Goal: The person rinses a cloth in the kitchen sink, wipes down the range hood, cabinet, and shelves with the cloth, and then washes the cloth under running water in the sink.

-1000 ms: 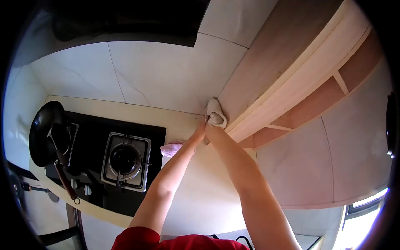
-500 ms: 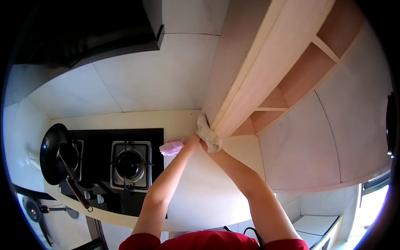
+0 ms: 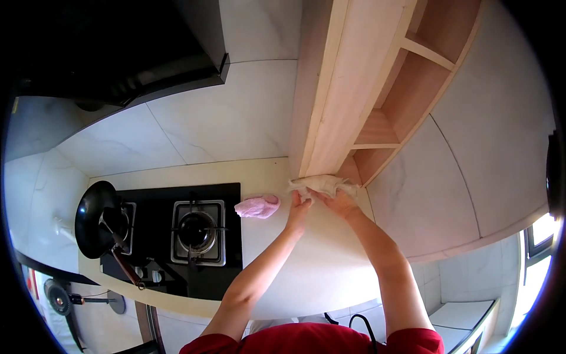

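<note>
1. A person in a red shirt (image 3: pixel 295 340) leans over a pale kitchen counter (image 3: pixel 283 271), both bare arms stretched forward; the two hands meet at an off-white cloth (image 3: pixel 323 183).
2. The cloth lies at the foot of a wooden shelf unit (image 3: pixel 359 82), where the unit comes down to the counter; its long axis runs left to right, across the unit's base, with the right end drooping slightly toward the person.
3. It is soft, crumpled and bunched into a narrow roll, with ragged, wrinkled edges.
4. The left hand (image 3: pixel 299 212) is at the cloth's left part, half curled; its fingertips meet the fabric, though I cannot tell whether they pinch it.
5. The right hand (image 3: pixel 339 205) reaches in toward the left, fingers close together and laid against the cloth's near side; some of them are hidden in its folds.
6. The shelf unit is pinkish, pale-edged wood with open, boxy compartments; behind it stand smooth, faintly veined wall tiles (image 3: pixel 247 118).
7. Left of the hands, a pink cloth (image 3: pixel 258 206) lies rumpled on the counter, near a glossy black stove (image 3: pixel 233 253); the stove's round burner (image 3: pixel 197 232) sits in a square metal surround; farther left is a round, dark pan (image 3: pixel 88 212), a metal utensil (image 3: pixel 109 227) resting in it.
</note>
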Tool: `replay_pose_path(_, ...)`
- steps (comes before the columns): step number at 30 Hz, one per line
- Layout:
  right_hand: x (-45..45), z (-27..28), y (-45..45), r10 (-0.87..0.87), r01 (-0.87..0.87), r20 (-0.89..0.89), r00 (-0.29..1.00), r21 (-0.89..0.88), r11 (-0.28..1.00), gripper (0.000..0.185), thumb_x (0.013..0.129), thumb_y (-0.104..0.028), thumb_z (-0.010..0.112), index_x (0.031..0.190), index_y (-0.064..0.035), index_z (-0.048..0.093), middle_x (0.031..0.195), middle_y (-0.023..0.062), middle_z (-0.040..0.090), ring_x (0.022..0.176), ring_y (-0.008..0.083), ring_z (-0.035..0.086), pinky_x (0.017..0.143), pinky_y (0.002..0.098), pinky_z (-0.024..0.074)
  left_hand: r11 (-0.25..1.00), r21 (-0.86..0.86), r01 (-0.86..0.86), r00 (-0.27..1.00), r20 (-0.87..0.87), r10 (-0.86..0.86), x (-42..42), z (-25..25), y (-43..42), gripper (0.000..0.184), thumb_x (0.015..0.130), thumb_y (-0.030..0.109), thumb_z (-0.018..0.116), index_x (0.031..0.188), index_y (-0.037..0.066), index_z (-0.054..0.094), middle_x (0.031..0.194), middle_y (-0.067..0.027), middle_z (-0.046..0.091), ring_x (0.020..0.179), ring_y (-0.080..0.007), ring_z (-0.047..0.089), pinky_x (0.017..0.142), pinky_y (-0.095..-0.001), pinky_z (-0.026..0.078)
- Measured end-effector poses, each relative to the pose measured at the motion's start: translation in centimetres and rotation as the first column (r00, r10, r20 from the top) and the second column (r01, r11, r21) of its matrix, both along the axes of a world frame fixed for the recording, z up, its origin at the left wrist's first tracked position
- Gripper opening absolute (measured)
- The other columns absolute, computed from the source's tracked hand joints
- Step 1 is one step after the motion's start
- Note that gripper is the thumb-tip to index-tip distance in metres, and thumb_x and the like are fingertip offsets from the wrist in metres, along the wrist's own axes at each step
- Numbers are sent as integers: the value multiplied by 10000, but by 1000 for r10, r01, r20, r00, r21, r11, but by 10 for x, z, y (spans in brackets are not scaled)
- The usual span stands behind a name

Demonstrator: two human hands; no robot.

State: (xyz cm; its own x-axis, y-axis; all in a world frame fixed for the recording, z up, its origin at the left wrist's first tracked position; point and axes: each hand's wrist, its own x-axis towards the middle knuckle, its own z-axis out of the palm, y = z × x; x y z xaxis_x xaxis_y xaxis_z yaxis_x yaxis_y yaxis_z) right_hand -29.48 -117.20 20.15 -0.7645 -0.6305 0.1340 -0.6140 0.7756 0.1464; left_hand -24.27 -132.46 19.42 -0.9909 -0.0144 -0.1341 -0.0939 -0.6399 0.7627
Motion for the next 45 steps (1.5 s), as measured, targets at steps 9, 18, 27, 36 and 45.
replay_pose_path(9, -10, 216, 5, -31, -105, -377, 926, -336, 936, 472, 796, -191, 590, 1259, -159, 506, 1307, 84, 456, 1189, 305, 436, 954, 423, 399, 281, -622, -730, 649, -761, 1, -27, 198, 33, 457, 926, 157, 418, 1333, -37, 340, 1366, -249, 323, 1290, -444, 246, 1089, -524, 156)
replay_pose_path(18, -32, 459, -29, -168, -472, -883, 438, -385, 793, 451, 849, -168, 495, 1289, -75, 457, 1323, 137, 437, 1260, 329, 365, 1049, 441, 276, -153, 54, -987, -11, -964, -267, -82, 472, 11, 414, 940, 229, 392, 1262, -26, 449, 1292, -199, 438, 1254, -395, 328, 1083, -508, 179)
replay_pose_path(27, -64, 566, -43, -306, -602, -942, 136, -324, 730, 398, 863, -198, 465, 1231, -47, 471, 1265, 158, 456, 1218, 337, 385, 1041, 452, 274, -194, 361, -912, -263, -878, -399, -103, 588, -2, 367, 926, 206, 406, 1243, 45, 497, 1183, -169, 522, 1208, -352, 407, 1066, -475, 249)
replay_pose_path(36, -61, 589, 2, -104, -535, -992, 78, -129, 835, 372, 819, -248, 561, 1148, -76, 537, 1205, 97, 502, 1159, 273, 457, 1031, 430, 339, -255, 363, -896, -279, -908, -313, -106, 582, 25, 398, 895, 173, 442, 1253, 2, 474, 1152, -176, 524, 1177, -400, 413, 1050, -462, 280)
replay_pose_path(45, -77, 584, 80, -364, -369, -931, -10, -335, 867, 345, 793, -119, 547, 1132, -69, 509, 1151, 96, 505, 1059, 287, 508, 971, 397, 396, -100, 381, -919, -289, -826, -485, -128, 591, 96, 423, 824, 92, 509, 1239, 16, 483, 1199, -160, 510, 1218, -348, 393, 1031, -447, 313)
